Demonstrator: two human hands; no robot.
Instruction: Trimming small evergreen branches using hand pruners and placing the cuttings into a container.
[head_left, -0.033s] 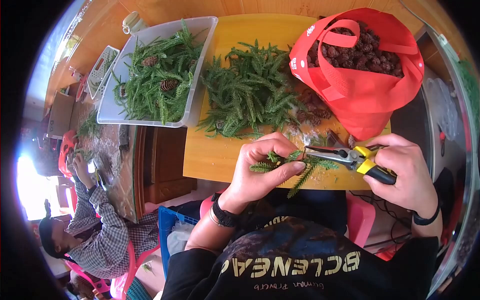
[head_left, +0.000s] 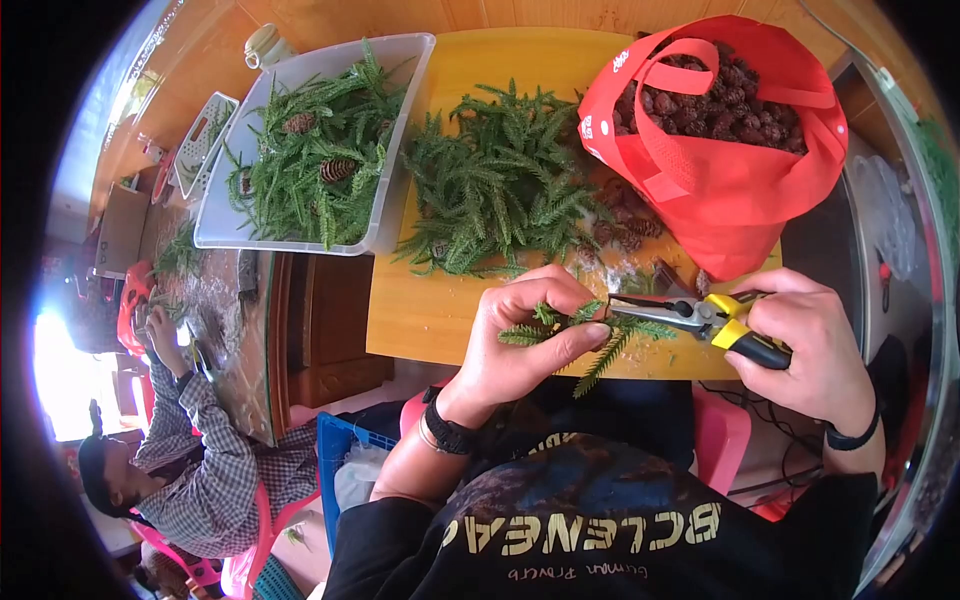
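Observation:
Between the thumb and fingers of my left hand point(head_left: 530, 335) is a green artificial pine sprig point(head_left: 605, 362), its needled tips hanging below the thumb. My right hand point(head_left: 815, 345) is wrapped round the yellow-and-black handles of a pair of long-nose pliers point(head_left: 712, 314). The pliers' jaws point left and reach the sprig's top, close to my left fingertips; whether they grip a stem or wire there is too small to tell. Beyond my hands lies a heap of loose pine sprigs point(head_left: 500, 180) on the yellow table point(head_left: 430, 325). Several brown pine cones point(head_left: 630, 232) lie at its right.
A clear plastic bin point(head_left: 398, 150) of pine sprigs and cones stands at the far left. At the far right, a red bag point(head_left: 740, 200) bulges with cones. A person in a checked shirt point(head_left: 210, 455) works at another table point(head_left: 245, 370) to the left, beside a blue crate point(head_left: 335, 450).

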